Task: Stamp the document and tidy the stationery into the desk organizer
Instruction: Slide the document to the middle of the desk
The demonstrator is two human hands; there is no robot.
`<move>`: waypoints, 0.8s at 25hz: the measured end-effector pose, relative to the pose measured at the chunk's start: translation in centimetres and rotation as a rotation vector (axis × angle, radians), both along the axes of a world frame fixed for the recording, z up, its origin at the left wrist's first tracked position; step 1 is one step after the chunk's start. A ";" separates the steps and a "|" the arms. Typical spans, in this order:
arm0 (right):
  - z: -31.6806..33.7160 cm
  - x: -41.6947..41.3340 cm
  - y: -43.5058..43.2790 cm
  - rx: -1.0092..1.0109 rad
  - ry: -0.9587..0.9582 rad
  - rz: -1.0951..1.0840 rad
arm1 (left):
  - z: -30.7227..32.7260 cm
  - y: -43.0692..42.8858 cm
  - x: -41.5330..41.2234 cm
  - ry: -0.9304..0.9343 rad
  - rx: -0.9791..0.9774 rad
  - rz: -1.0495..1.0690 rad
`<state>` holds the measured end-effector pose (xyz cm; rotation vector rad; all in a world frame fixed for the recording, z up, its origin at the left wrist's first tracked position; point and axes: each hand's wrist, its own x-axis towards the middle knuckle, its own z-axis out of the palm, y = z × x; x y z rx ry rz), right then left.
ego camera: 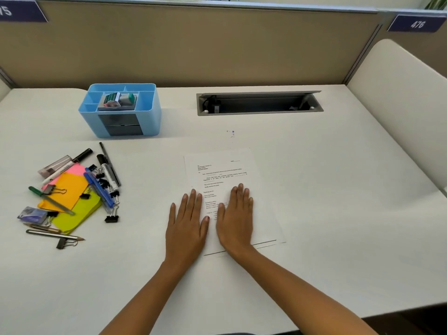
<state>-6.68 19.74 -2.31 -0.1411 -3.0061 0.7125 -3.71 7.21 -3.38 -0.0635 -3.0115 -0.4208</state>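
A printed white document [225, 172] lies on the desk in front of me. My left hand [187, 223] rests flat, palm down, at the sheet's left edge. My right hand [235, 218] lies flat on the sheet's lower half. Neither hand holds anything. A light blue desk organizer [147, 110] stands at the back left, with a green and white stamp [118, 99] lying in its top compartment. Loose stationery is heaped at the left: sticky note pads [72, 189], several pens and markers [108, 170], binder clips [112, 217], a pencil [54, 235] and a staple box [32, 215].
A grey cable tray with its lid raised [260, 103] is sunk into the white desk [338, 189] at the back centre. A tan partition [193, 44] closes off the back. A white side panel [399, 97] rises at the right. Small ink marks [232, 132] dot the desk above the sheet.
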 end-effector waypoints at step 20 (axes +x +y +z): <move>-1.4 2.0 2.9 0.155 0.131 0.025 | 0.6 -7.2 2.1 -0.033 0.062 0.024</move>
